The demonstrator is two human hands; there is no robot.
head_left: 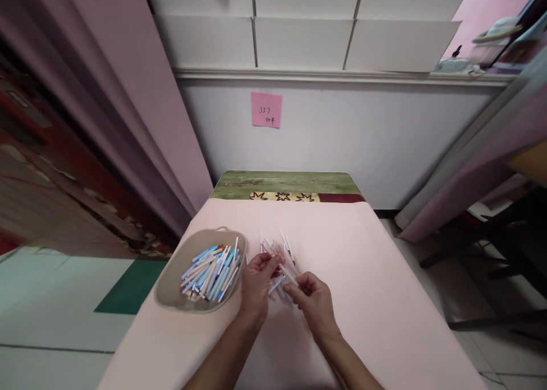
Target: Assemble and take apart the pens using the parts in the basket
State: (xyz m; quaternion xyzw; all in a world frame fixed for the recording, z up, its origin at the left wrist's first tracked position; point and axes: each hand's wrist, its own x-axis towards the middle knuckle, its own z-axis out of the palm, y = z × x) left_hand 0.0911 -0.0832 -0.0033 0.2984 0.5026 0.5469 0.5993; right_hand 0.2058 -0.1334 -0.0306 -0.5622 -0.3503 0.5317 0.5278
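Note:
A slim pale, whitish stick-like piece (289, 274) is held between my two hands, slanting down to the right. My left hand (257, 281) pinches its upper left end, and my right hand (314, 299) pinches the lower right end. Behind and under my fingers lies a loose pile of thin white and pinkish sticks (273, 246), partly hidden by my hands. To the left of my left hand stands a beige basket (171, 276) with several pen-like sticks (213, 270) in blue, white, lilac and peach.
A pink cloth (376, 310) covers the table; a green patterned strip (286, 180) shows at its far edge. A pink note (266, 110) is on the wall. Curtains hang at both sides, and dark furniture legs (487, 264) stand at the right.

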